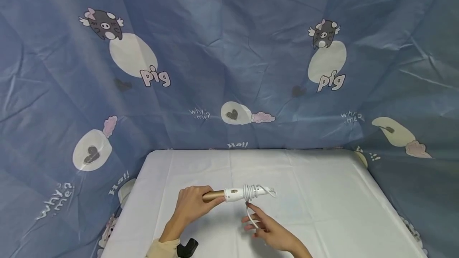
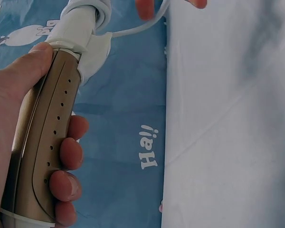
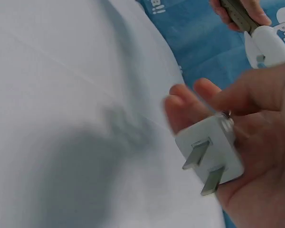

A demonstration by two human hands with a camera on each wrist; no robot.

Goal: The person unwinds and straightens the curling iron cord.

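My left hand [image 1: 193,204] grips a curling iron [image 1: 234,194] by its gold barrel [image 2: 47,133], thumb on one side and fingers round the other. The iron lies roughly level above the white table, its white handle pointing right. Several turns of white power cord [image 1: 249,192] are wound round the handle. From the coils a length of cord runs down to my right hand [image 1: 274,234], whose curled fingers and thumb hold it. A white two-pin plug [image 3: 209,154] sits against the right palm, its prongs facing outward. The white clamp lever [image 2: 96,57] shows beside the barrel.
A table with a white cover [image 1: 322,194] lies beneath both hands. Blue printed fabric [image 1: 222,51] hangs behind and at the sides. A black object [image 1: 187,248] is at the left wrist, near the sleeve [image 1: 163,249].
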